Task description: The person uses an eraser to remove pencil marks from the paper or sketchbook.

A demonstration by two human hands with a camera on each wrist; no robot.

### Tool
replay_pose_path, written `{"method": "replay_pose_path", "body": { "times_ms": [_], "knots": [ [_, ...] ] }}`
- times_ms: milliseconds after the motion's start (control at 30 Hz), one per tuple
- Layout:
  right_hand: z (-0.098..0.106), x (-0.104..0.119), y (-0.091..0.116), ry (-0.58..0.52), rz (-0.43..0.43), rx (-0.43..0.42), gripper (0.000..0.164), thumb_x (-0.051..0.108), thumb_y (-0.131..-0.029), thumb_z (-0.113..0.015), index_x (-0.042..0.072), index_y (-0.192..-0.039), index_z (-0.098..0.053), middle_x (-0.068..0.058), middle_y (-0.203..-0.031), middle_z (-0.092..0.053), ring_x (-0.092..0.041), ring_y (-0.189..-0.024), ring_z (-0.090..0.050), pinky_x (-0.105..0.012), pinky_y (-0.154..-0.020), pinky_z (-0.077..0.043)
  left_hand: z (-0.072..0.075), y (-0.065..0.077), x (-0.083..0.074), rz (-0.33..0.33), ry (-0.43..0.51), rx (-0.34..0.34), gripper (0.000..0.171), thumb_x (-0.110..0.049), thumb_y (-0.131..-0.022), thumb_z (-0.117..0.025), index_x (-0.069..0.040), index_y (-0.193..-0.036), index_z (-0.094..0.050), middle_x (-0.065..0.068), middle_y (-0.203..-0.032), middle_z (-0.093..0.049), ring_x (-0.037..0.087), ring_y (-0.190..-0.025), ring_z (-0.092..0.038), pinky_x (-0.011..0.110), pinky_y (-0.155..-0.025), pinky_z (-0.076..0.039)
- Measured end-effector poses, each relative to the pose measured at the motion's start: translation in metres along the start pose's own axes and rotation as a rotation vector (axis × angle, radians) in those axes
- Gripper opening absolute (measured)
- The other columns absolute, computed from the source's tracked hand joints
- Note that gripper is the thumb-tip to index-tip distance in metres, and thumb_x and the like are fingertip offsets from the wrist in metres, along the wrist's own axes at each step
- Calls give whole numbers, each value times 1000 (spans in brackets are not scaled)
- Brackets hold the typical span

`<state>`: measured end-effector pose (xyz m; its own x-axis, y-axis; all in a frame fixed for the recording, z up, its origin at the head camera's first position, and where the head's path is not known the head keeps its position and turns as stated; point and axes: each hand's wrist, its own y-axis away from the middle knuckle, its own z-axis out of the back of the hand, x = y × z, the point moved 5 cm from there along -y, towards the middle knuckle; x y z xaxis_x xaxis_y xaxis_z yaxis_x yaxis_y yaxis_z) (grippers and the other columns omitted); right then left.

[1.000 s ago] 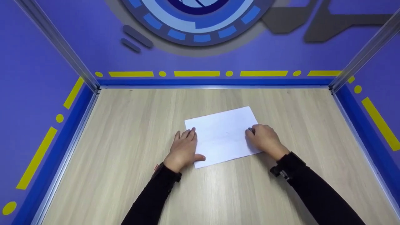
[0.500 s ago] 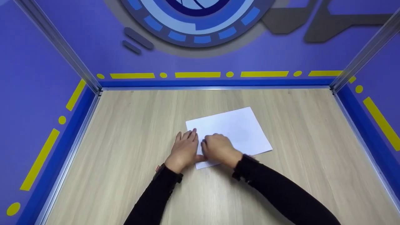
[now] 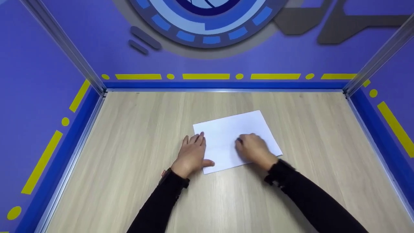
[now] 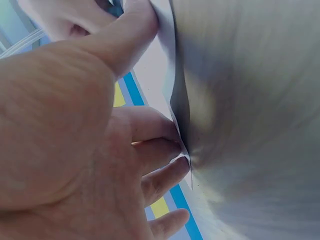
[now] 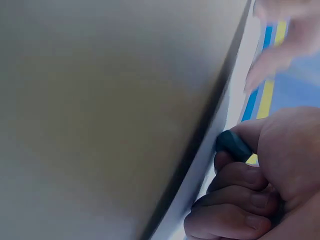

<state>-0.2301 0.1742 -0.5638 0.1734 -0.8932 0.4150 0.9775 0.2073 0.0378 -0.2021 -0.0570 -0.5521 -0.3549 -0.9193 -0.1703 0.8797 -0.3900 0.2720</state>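
A white sheet of paper lies slightly turned on the wooden table. At its left edge my left hand presses it down, fingers straight and thumb spread over the lower corner. My right hand is over the sheet's right half, curled around a small dark teal object with a blunt, rounded end. That end pokes out between thumb and index finger, close to the paper; the fist hides most of the rest, so its kind cannot be told. In the left wrist view, the paper's near edge lifts a little off the table.
The wooden tabletop runs out around the sheet on every side. Blue-purple panels with yellow dashes, such as the back wall, enclose it at the back, left and right. Metal rails line their foot.
My right hand swept left across the paper to beside the left hand, then came back right to the sheet's right half, still gripping the teal object. The left hand and sheet stay put.
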Motion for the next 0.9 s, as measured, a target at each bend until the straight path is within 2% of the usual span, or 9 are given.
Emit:
{"method": "replay_pose_path", "body": {
  "times_ms": [100, 200, 267, 367, 500, 667, 767, 900],
  "knots": [
    [18, -38, 8, -4, -47, -35, 34, 27, -107, -60, 4, -87, -75, -21, -90, -78, -44, -89, -76, -63, -79, -59, 0, 0, 1, 5, 9, 6, 111, -67, -93, -79, 2, -169, -38, 17, -183, -30, 35, -169, -31, 61, -139, -19],
    [32, -67, 15, 20, -104, -42, 35, 26, -107, -59, 1, -91, -76, -22, -91, -77, -40, -85, -72, -61, -78, -57, 0, 0, 0, 8, 10, 11, 111, -67, -94, -78, 2, -170, -37, 17, -183, -29, 35, -169, -30, 62, -140, -18],
    [36, -78, 18, 31, -129, -31, 36, 27, -108, -58, -1, -93, -76, -23, -92, -76, -37, -82, -69, -59, -76, -56, 0, 1, 0, 9, 9, 8, 111, -67, -93, -79, 2, -170, -37, 17, -183, -29, 35, -169, -30, 62, -140, -18],
    [39, -82, 20, 46, -143, 3, 38, 28, -109, -56, -3, -95, -75, -24, -93, -76, -37, -82, -68, -58, -76, -55, 0, 1, -1, 5, 11, 6, 112, -67, -93, -79, 2, -170, -36, 17, -183, -28, 36, -169, -30, 62, -140, -18],
    [40, -77, 21, 75, -155, 13, 41, 29, -110, -55, -4, -96, -74, -26, -95, -75, -40, -85, -70, -59, -76, -56, -1, 0, -1, -3, 8, 8, 113, -68, -93, -78, 3, -170, -35, 18, -183, -28, 36, -169, -31, 61, -140, -17],
    [36, -59, 20, 23, -141, -9, 39, 31, -109, -59, 6, -80, -63, -13, -77, -64, -30, -72, -59, -45, -66, -47, 1, 0, -1, -1, -4, 5, 113, -68, -92, -79, 3, -170, -36, 18, -183, -28, 37, -169, -31, 61, -140, -18],
    [30, -37, 16, -19, -95, 4, 40, 31, -107, -64, 10, -74, -57, -6, -71, -56, -26, -68, -55, -39, -63, -43, 1, 0, -1, -3, 0, -5, 113, -67, -91, -80, 3, -169, -38, 18, -182, -31, 37, -168, -33, 62, -140, -19],
    [15, 3, 8, -20, -27, 46, 39, 32, -105, -68, 10, -74, -58, -7, -73, -59, -29, -72, -61, -45, -67, -50, 0, -1, -2, -5, 6, -10, 113, -67, -91, -81, 4, -168, -40, 19, -181, -32, 37, -167, -35, 62, -139, -20]
  ]
}}
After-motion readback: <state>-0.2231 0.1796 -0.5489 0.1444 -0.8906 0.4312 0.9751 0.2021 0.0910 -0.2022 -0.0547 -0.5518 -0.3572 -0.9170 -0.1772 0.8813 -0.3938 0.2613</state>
